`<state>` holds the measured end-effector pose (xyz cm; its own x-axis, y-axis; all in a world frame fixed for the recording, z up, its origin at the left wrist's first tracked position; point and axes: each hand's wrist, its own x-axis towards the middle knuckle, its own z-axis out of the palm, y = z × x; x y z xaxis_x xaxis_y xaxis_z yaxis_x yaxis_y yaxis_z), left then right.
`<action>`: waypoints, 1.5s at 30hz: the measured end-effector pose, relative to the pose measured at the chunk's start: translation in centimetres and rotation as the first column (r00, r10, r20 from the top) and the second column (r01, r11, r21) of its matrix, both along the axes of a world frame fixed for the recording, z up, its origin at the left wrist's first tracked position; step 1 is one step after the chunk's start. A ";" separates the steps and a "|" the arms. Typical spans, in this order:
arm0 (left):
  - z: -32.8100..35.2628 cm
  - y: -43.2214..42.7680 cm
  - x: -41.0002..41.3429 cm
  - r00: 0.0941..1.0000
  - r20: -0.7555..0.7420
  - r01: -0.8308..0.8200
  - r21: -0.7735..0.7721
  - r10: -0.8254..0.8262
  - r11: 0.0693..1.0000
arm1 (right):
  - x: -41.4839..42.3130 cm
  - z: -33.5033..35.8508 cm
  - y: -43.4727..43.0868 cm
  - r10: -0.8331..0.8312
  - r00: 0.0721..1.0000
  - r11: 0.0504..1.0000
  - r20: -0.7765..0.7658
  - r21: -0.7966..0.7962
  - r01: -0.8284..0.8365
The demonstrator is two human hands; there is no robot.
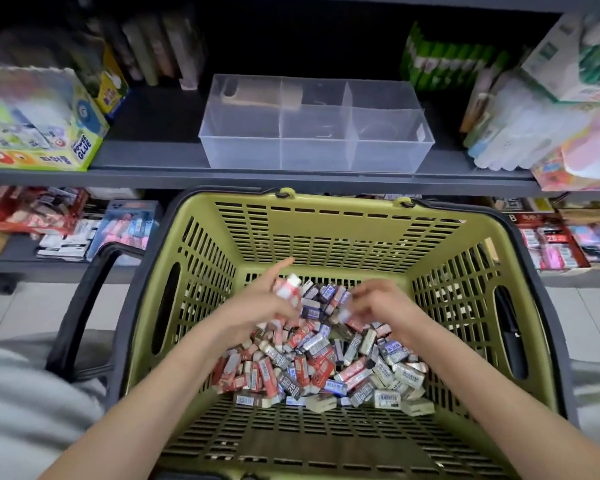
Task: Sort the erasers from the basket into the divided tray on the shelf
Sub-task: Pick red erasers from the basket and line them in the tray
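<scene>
A green basket (326, 233) holds a heap of several erasers (312, 365) in red, blue and brown sleeves. My left hand (267, 303) is inside it and grips a bunch of red-and-white erasers (288, 289), index finger stretched out. My right hand (374, 306) hovers over the heap with curled fingers pinching a small eraser (343, 315). On the shelf above stands the clear divided tray (316, 157); no erasers show in its compartments.
A glue box (42, 123) stands left of the tray on the dark shelf (291, 178). Green packs (451, 60) and white packages (534, 133) crowd the right. A lower shelf holds more stationery (66, 223). The basket's black handle (84, 306) hangs left.
</scene>
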<state>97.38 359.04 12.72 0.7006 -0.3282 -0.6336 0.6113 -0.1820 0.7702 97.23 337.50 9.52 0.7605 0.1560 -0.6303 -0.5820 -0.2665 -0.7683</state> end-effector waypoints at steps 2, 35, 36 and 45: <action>0.6 1.3 0.3 0.982 -0.099 -0.173 -0.126 0.162 0.977 | -1.1 -2.1 -0.5 0.475 0.875 0.763 -0.095 -0.451 -0.463; 0.9 3.2 -1.4 0.884 -0.410 -0.349 -0.265 0.222 0.899 | -1.1 3.4 4.7 0.122 0.986 0.959 0.117 0.243 -0.148; 1.0 3.3 -1.3 0.886 -0.396 -0.365 -0.281 0.240 0.888 | -2.0 1.9 4.4 0.227 0.968 0.973 0.107 0.008 -0.229; 0.7 3.4 -1.1 0.890 -0.317 -0.437 -0.388 0.328 0.811 | -6.0 -7.7 6.1 0.618 0.786 0.488 0.002 -0.785 -0.381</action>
<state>96.25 362.46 13.42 0.6844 -0.3429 -0.6434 0.7239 0.4253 0.5433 91.24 343.61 1.81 0.8449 0.1579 -0.5110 0.0179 -0.9632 -0.2681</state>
